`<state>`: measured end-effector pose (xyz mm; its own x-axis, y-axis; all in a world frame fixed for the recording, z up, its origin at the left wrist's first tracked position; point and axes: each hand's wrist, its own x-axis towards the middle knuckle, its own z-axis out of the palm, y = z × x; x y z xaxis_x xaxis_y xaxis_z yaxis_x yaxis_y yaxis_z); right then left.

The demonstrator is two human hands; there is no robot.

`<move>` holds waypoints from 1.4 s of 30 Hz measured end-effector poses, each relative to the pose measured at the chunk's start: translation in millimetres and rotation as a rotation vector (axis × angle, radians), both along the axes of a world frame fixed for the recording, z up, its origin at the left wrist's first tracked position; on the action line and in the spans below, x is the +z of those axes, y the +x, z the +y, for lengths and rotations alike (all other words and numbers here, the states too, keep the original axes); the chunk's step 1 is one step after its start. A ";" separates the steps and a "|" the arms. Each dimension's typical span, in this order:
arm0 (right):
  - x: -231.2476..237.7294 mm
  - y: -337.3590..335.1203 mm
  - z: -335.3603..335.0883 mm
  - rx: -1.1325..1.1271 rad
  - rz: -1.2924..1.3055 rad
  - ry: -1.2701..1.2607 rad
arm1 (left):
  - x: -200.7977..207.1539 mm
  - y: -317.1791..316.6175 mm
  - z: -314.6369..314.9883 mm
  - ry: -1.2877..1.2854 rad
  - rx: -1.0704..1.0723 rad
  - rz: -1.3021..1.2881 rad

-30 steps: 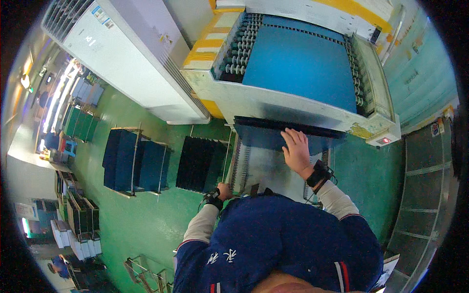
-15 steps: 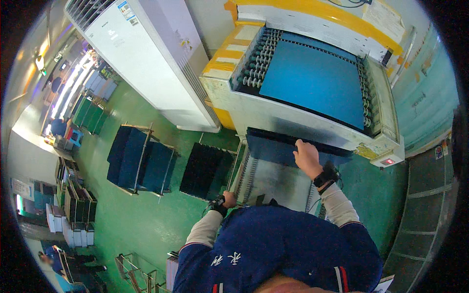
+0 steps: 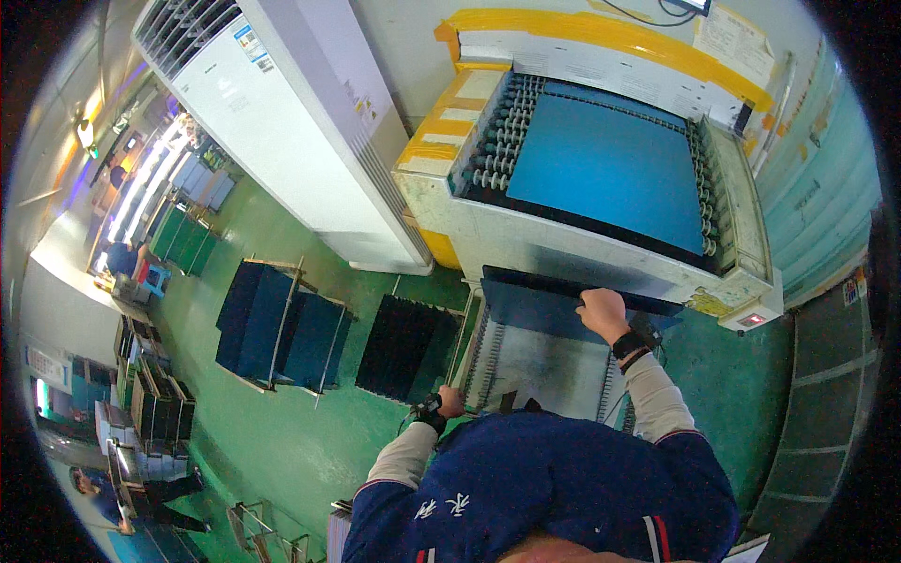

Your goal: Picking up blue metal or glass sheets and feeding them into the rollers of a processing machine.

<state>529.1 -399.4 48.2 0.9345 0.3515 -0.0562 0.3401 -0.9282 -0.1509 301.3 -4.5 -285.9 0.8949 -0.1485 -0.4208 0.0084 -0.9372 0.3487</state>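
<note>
In front of me stands a slotted rack [image 3: 476, 368] with toothed strips along both sides. Dark blue panels [image 3: 530, 306] stand upright across its far end, below the machine. My right hand [image 3: 603, 312] is closed at the top edge of these panels, fingers curled over it; the fingertips are partly hidden. At the rack's near left corner, my left hand [image 3: 450, 402] is closed around the frame. Black straps with small devices sit on both wrists.
A roller machine [image 3: 582, 246] beyond the rack carries a flat blue panel [image 3: 610, 159]. To the left are a rack of black panels [image 3: 410, 347], another of dark blue panels [image 3: 282, 324] and a tall white air conditioner [image 3: 282, 122]. Grey shelving [image 3: 826, 375] stands right; a person [image 3: 103, 493] is lower left.
My view has shifted slightly, so the scene sits lower. Both hands keep about the same places on the rack and panels. The person at lower left has moved a little.
</note>
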 end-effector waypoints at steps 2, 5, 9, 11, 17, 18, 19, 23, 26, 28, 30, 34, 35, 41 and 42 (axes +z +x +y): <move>12.4 -4.0 11.4 -0.005 0.003 0.010 | -12.9 -1.5 3.6 0.131 -0.127 0.100; 13.3 -7.3 11.8 -0.056 -0.031 0.045 | 16.0 -1.1 -0.9 0.198 -0.199 0.126; 12.4 -7.7 10.2 -0.101 -0.007 0.034 | 80.2 14.8 -15.0 0.258 -0.211 0.231; 15.0 -8.0 14.0 -0.107 -0.001 0.045 | 57.1 1.8 -12.2 0.202 -0.019 0.132; 17.2 -9.7 15.1 -0.112 -0.009 0.035 | 43.6 -2.4 -10.0 0.064 0.195 0.073; 16.1 -9.3 14.8 -0.113 -0.008 0.037 | 45.5 -2.1 -10.9 0.125 0.151 0.069; 15.4 -9.0 14.8 -0.114 -0.008 0.039 | 47.4 -1.2 -11.6 0.124 0.152 0.069; 16.4 -9.6 16.2 -0.123 -0.010 0.060 | 64.8 6.0 -19.2 0.110 0.295 0.256; 19.1 -10.3 15.2 -0.124 0.000 0.041 | 91.6 12.7 -21.7 0.218 0.045 0.249; 15.3 -9.4 13.5 -0.126 -0.007 0.037 | 97.8 14.2 -20.7 0.267 -0.158 0.217; 17.6 -9.4 16.1 -0.118 -0.005 0.039 | 85.2 12.8 -16.1 0.224 -0.133 0.252; 15.2 -8.2 15.2 -0.110 -0.012 0.036 | 66.0 2.9 -11.1 0.132 0.024 0.137; 14.8 -8.2 15.4 -0.110 -0.012 0.037 | 62.7 2.4 -12.5 0.178 0.017 0.113; 11.2 -8.9 13.9 -0.123 -0.058 0.066 | 62.9 4.8 -17.3 0.290 -0.078 0.089; 9.5 -8.7 12.6 -0.127 -0.056 0.068 | 66.4 6.1 -19.7 0.312 -0.090 0.117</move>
<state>520.3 -386.8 57.7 0.9727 0.2314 0.0175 0.2302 -0.9527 -0.1986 307.5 -24.2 -219.4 0.8271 -0.0727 -0.5573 -0.0564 -0.9973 0.0463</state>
